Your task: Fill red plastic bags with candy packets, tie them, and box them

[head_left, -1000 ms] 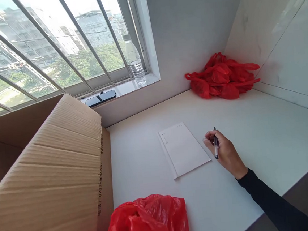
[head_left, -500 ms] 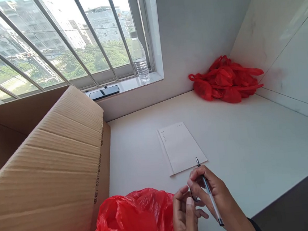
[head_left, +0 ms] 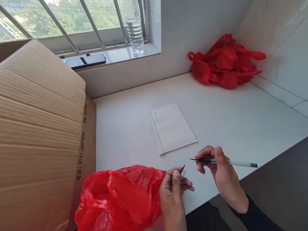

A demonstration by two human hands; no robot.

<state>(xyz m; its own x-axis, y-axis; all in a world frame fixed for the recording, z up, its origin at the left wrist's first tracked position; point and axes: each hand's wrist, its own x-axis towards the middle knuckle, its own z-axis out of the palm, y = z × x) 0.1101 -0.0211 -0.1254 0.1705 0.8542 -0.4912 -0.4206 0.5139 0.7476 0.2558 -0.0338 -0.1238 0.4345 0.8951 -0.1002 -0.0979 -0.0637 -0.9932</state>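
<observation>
The pen (head_left: 240,164) has a clear barrel, a dark grip section, a silvery bare tip and a dark end. The right hand (head_left: 226,175) pinches it above the table's near edge, tip to the left; the left hand (head_left: 174,195) holds a small clear cap (head_left: 183,172) with a black clip between thumb and fingers. Half a second ago the hands were close together and the pen pointed to the far side; now they are apart and it lies nearly level. A pale notebook (head_left: 175,129) lies on the white table (head_left: 241,121), a cardboard box (head_left: 36,134) at left, a red bag (head_left: 129,201) near, more red bags (head_left: 227,63) far right. A bottle (head_left: 135,33) stands on the windowsill (head_left: 122,54).
</observation>
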